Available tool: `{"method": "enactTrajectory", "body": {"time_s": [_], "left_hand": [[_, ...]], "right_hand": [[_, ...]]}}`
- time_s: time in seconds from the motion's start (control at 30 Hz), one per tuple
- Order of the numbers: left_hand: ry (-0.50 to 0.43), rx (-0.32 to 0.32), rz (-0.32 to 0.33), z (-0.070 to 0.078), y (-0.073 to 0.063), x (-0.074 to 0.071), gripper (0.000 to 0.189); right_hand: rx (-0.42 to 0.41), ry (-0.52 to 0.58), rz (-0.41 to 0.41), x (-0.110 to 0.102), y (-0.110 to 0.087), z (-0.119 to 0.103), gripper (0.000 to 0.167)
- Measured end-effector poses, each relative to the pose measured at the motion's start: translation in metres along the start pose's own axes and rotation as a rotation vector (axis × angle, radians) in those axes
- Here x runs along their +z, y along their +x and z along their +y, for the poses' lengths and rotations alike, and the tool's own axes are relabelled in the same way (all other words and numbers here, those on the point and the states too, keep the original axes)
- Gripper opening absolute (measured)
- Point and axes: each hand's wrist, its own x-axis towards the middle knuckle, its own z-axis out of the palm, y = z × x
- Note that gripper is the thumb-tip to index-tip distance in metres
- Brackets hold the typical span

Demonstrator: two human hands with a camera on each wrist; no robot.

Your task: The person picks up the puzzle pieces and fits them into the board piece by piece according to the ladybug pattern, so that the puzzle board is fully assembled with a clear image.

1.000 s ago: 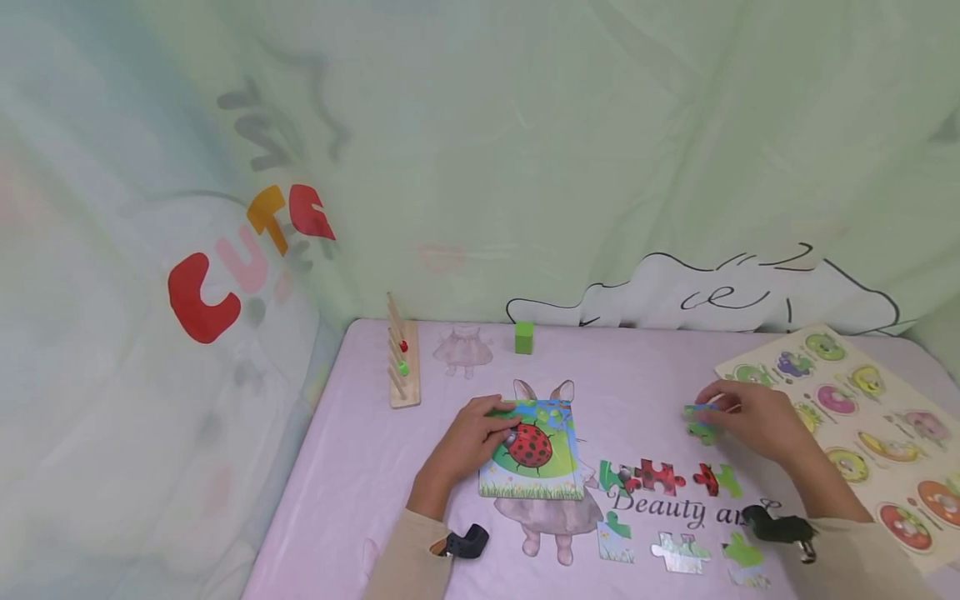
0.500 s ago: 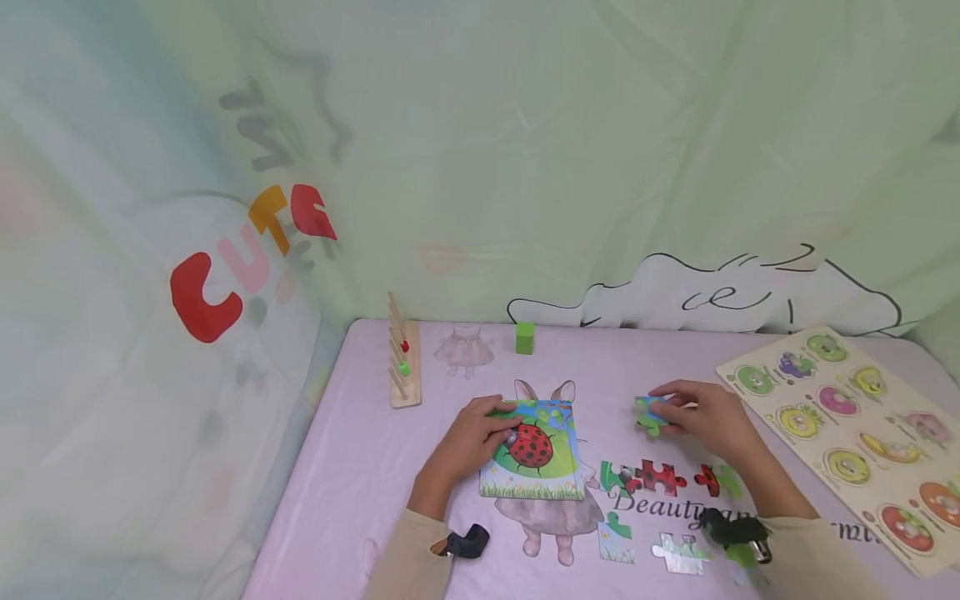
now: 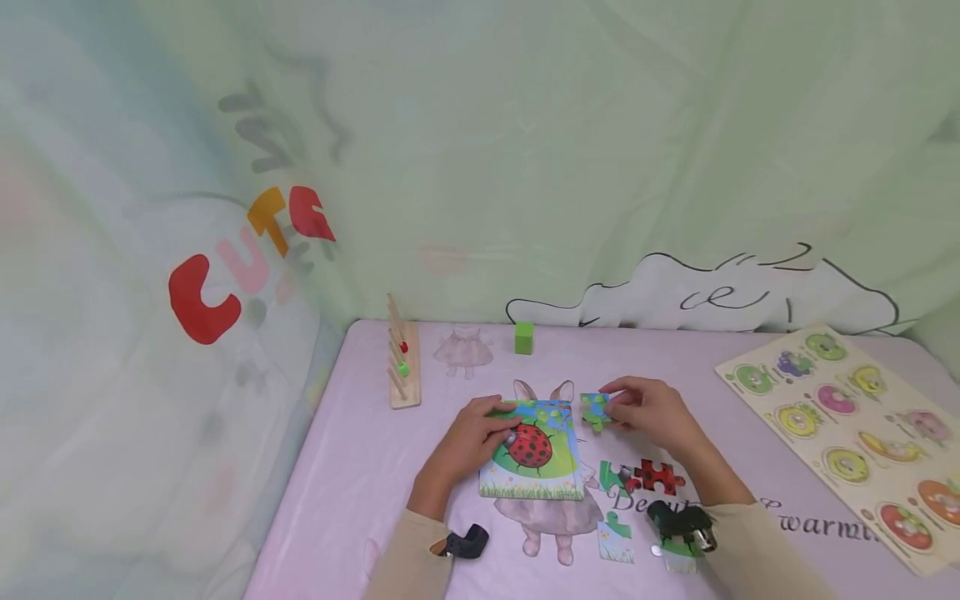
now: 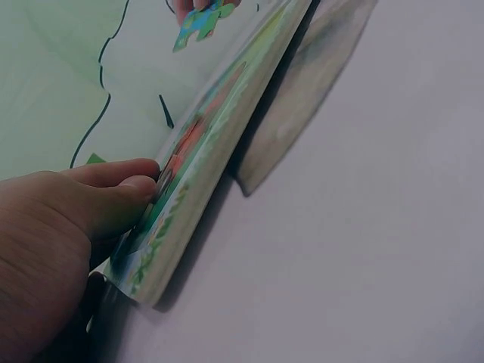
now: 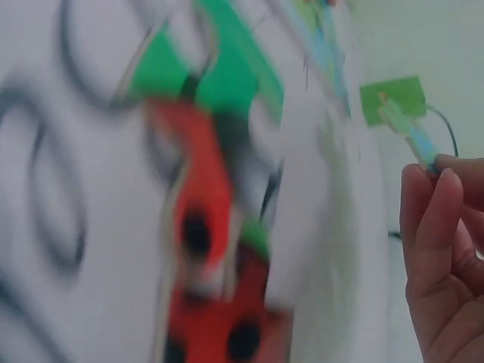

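Note:
My left hand [image 3: 472, 435] holds a ladybug picture puzzle board [image 3: 551, 467] by its upper left part, the thumb lying on the printed face. In the left wrist view, the thumb and a finger of that hand [image 4: 83, 204] lie over the board's edge [image 4: 189, 204]. Just off the board's upper right corner, my right hand [image 3: 652, 412] pinches a blue and green jigsaw piece [image 3: 592, 408] by its right side. The right wrist view shows that piece [image 5: 408, 128] edge-on between the thumb and fingertips.
Loose jigsaw pieces lie below: a green one [image 3: 615, 477], a red spotted one [image 3: 660, 477] and a grassy one [image 3: 616, 540]. More sit under my right wrist. A fruit puzzle board [image 3: 813, 425] lies right. Behind stand a green block [image 3: 524, 339] and a wooden peg stand [image 3: 407, 392].
My right hand has carried the blue and green jigsaw piece leftward, from near the fruit board to beside the ladybug board. The left hand and its board have stayed put.

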Motion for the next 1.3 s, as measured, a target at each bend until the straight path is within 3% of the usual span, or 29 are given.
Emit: {"method": "enactTrajectory", "body": {"time_s": [0.27,0.6,0.8,1.07,1.3], "left_hand": [[0.007,-0.002,0.0,-0.001,-0.001,0.0,0.031],[0.002,-0.001,-0.001,0.001,-0.001,-0.001,0.031],[0.004,0.001,-0.01,0.002,0.0,-0.002,0.031],[0.007,0.002,-0.006,0.001,-0.001,-0.002,0.031],[0.008,0.014,-0.008,0.0,0.0,-0.002,0.032]], "right_hand": [[0.053,0.057,-0.027,0.02,0.007,-0.018,0.031],[0.162,0.114,-0.026,0.043,0.015,-0.025,0.028],[0.18,0.112,-0.002,0.047,0.015,-0.028,0.027],[0.202,0.201,-0.047,0.048,0.017,-0.032,0.026],[0.227,0.178,-0.03,0.054,0.022,-0.026,0.025]]}}
